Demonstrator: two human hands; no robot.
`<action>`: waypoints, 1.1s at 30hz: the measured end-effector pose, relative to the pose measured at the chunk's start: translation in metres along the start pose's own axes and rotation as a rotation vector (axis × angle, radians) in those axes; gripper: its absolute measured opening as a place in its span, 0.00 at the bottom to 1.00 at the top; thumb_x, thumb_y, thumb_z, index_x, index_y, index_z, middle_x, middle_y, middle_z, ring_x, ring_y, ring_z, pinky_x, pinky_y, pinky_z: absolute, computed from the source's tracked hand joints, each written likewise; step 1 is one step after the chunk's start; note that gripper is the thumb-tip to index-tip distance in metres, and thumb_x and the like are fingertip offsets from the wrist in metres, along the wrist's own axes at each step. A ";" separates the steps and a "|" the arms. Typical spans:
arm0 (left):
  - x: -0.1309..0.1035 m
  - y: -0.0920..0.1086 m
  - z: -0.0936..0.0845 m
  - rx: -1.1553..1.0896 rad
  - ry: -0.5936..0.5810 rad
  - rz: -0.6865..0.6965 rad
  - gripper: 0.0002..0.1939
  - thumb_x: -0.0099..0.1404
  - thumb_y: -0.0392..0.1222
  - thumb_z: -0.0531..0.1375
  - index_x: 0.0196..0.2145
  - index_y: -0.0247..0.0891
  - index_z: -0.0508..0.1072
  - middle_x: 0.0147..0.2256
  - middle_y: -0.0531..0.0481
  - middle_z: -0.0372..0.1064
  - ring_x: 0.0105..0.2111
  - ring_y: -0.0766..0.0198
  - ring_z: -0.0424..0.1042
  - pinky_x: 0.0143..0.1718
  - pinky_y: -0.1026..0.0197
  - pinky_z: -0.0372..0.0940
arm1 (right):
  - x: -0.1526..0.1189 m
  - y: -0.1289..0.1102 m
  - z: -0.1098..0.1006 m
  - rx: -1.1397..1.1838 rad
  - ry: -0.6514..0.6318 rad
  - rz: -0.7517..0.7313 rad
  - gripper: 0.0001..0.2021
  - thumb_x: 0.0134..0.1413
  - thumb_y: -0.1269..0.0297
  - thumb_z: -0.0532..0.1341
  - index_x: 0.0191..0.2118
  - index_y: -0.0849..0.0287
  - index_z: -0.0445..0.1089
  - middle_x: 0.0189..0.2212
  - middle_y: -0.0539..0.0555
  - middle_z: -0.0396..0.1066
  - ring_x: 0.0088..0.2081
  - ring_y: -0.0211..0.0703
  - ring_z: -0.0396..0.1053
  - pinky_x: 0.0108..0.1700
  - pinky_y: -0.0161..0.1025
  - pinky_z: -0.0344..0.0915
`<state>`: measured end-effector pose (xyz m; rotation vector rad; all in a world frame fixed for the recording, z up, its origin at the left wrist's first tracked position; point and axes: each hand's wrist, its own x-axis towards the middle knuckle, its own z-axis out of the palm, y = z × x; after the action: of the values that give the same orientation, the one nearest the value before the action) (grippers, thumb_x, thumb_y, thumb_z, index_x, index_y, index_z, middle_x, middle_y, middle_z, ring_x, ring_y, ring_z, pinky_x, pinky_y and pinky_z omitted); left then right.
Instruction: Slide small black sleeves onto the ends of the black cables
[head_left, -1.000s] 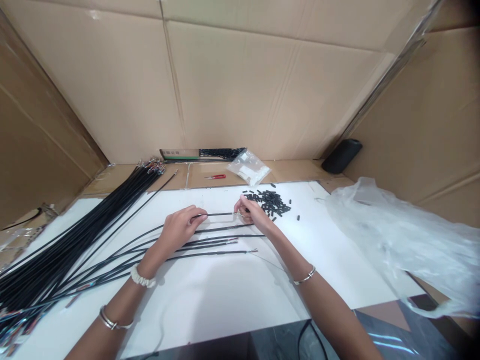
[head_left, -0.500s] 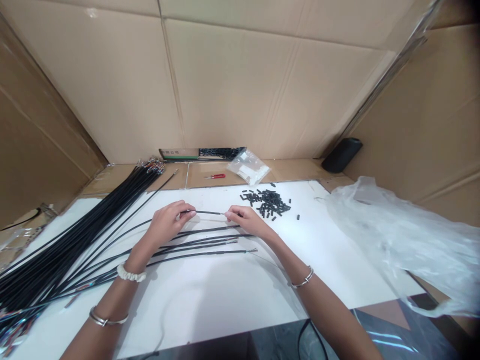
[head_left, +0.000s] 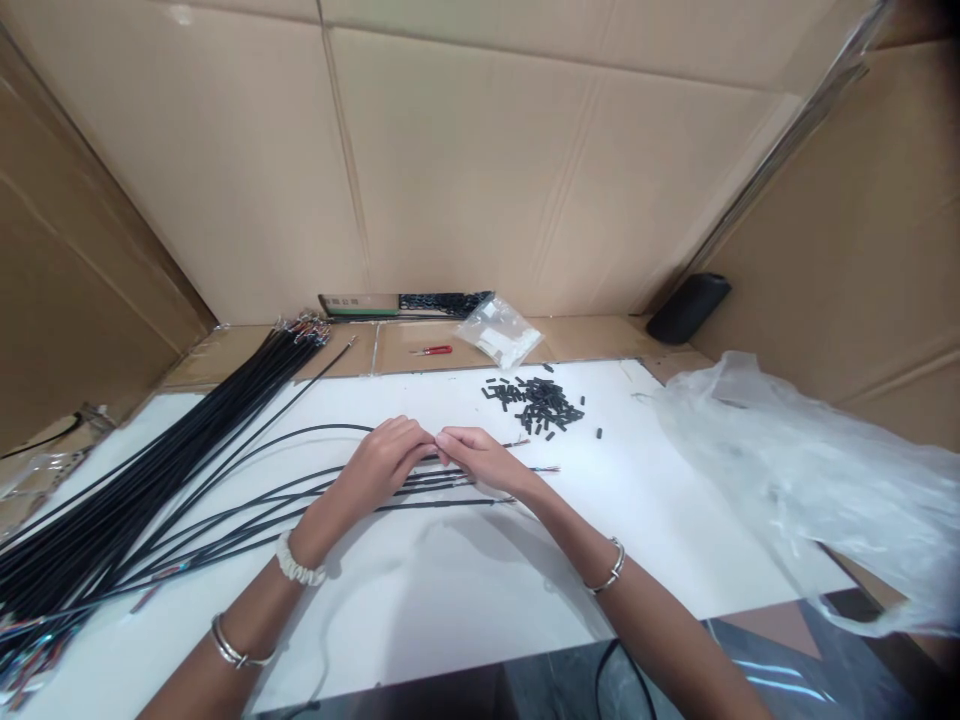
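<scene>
Pinching slim black rubbery-looking cable (head_left: 322, 427) in your left hand (head_left: 394, 455); right hand (head_left: 476, 458) is meeting left fingertips, its grip unclear. Cable is likely feeling light, springy; jacket is offering safest hold.

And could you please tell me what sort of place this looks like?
Probably a cable workbench in a small workshop: a bundle of black cables and a pile of short black pieces lie on a white work surface.
</scene>
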<state>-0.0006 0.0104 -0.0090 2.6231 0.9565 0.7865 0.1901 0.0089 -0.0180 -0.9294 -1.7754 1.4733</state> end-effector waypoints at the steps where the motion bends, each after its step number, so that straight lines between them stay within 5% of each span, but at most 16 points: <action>1: -0.001 -0.001 0.000 -0.002 0.011 0.018 0.14 0.71 0.40 0.46 0.33 0.36 0.68 0.29 0.49 0.64 0.31 0.63 0.60 0.35 0.60 0.56 | 0.000 0.000 0.001 0.087 -0.018 0.050 0.21 0.60 0.47 0.50 0.27 0.60 0.62 0.18 0.44 0.47 0.20 0.32 0.44 0.23 0.32 0.46; 9: -0.004 -0.008 -0.003 0.040 0.036 0.047 0.11 0.70 0.38 0.48 0.34 0.36 0.68 0.29 0.49 0.64 0.30 0.62 0.59 0.35 0.59 0.56 | 0.002 0.006 0.002 0.548 -0.129 0.272 0.16 0.57 0.53 0.56 0.28 0.61 0.62 0.16 0.40 0.39 0.17 0.28 0.34 0.18 0.32 0.33; 19: -0.002 0.003 0.007 -0.055 0.041 -0.100 0.10 0.70 0.40 0.49 0.36 0.37 0.68 0.33 0.48 0.67 0.34 0.62 0.65 0.37 0.61 0.58 | 0.002 0.008 0.004 0.369 0.023 0.167 0.17 0.56 0.51 0.58 0.26 0.60 0.60 0.14 0.41 0.42 0.16 0.28 0.38 0.18 0.32 0.36; 24: -0.003 0.002 0.010 -0.076 0.117 -0.128 0.10 0.69 0.40 0.51 0.32 0.38 0.70 0.30 0.51 0.70 0.31 0.64 0.66 0.36 0.62 0.58 | 0.003 0.007 0.003 0.467 -0.021 0.255 0.17 0.57 0.51 0.56 0.28 0.61 0.64 0.16 0.41 0.40 0.16 0.28 0.36 0.18 0.31 0.34; 29: -0.004 -0.004 0.013 -0.086 0.117 -0.167 0.09 0.68 0.39 0.52 0.34 0.38 0.71 0.31 0.50 0.71 0.32 0.64 0.68 0.37 0.62 0.59 | 0.004 0.010 -0.010 0.705 -0.061 0.368 0.09 0.51 0.66 0.55 0.34 0.65 0.69 0.21 0.46 0.53 0.18 0.28 0.44 0.19 0.31 0.35; 33: -0.003 -0.006 0.014 -0.134 0.131 -0.243 0.09 0.68 0.40 0.52 0.34 0.38 0.70 0.32 0.50 0.71 0.32 0.64 0.68 0.37 0.62 0.59 | 0.001 0.007 -0.016 0.645 0.001 0.322 0.10 0.47 0.71 0.57 0.38 0.67 0.69 0.24 0.50 0.63 0.19 0.28 0.49 0.20 0.31 0.40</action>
<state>0.0017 0.0123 -0.0242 2.3106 1.1865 0.9331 0.2035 0.0196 -0.0221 -0.8824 -1.0480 2.0690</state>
